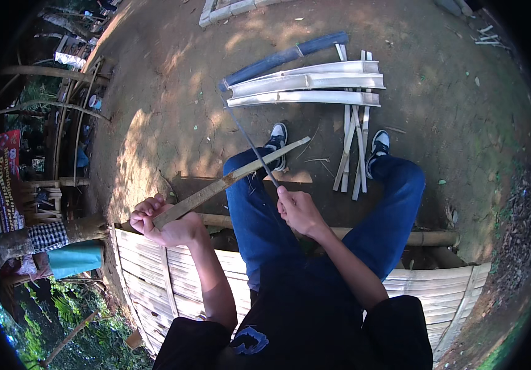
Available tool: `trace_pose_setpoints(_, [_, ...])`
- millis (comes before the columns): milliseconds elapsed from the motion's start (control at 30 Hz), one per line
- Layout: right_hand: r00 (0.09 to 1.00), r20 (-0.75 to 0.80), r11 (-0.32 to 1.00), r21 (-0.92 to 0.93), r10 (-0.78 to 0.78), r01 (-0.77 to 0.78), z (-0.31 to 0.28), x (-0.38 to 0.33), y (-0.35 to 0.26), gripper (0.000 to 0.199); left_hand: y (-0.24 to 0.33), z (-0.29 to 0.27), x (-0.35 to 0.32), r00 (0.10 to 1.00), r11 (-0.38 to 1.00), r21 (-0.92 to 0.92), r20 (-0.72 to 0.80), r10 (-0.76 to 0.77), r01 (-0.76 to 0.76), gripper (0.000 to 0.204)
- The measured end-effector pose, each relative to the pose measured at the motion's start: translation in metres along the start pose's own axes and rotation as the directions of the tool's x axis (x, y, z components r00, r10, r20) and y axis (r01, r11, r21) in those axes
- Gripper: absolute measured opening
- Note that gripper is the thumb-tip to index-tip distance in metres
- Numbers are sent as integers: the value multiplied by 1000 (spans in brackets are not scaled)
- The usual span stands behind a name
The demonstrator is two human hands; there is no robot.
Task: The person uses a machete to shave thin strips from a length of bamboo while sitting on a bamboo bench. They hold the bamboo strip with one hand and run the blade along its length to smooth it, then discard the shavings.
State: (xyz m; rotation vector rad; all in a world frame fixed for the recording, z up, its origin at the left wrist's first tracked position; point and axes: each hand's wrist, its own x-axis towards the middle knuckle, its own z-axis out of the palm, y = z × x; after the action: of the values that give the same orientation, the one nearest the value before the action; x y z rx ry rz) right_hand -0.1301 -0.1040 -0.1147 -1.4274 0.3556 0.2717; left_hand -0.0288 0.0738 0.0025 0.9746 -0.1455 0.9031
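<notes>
My left hand (170,223) grips the near end of a flat bamboo strip (219,185), which slants up and to the right over my left knee. In my right hand (300,211) is the handle of a long, thin, dark-bladed knife (250,140). The blade points forward and left, crossing the strip past its middle; whether it touches the strip I cannot tell. Beyond my feet, split bamboo halves (305,81) lie hollow side up across several narrow bamboo strips (355,145). A dark bamboo piece (284,60) lies just behind the halves.
Under me is a bamboo-slat bench (435,290) with a round pole (395,235) along its front. Packed earth (179,92) spreads ahead. To the left stand a printed banner (3,182), a turquoise cloth (75,259) and wooden poles (55,73). A brick edging (231,11) borders the far ground.
</notes>
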Motion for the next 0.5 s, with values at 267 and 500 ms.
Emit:
trace_pose_setpoints(267, [964,117,969,-30,-240,245,31,-1,1,56,3,24,-11,999,999,-43,42,-1,3,4])
trace_pose_setpoints(500, [985,119,987,-81,-128,138,37,-13,-18,61,0,24,-13,997,999,-33,67,27,-25,1])
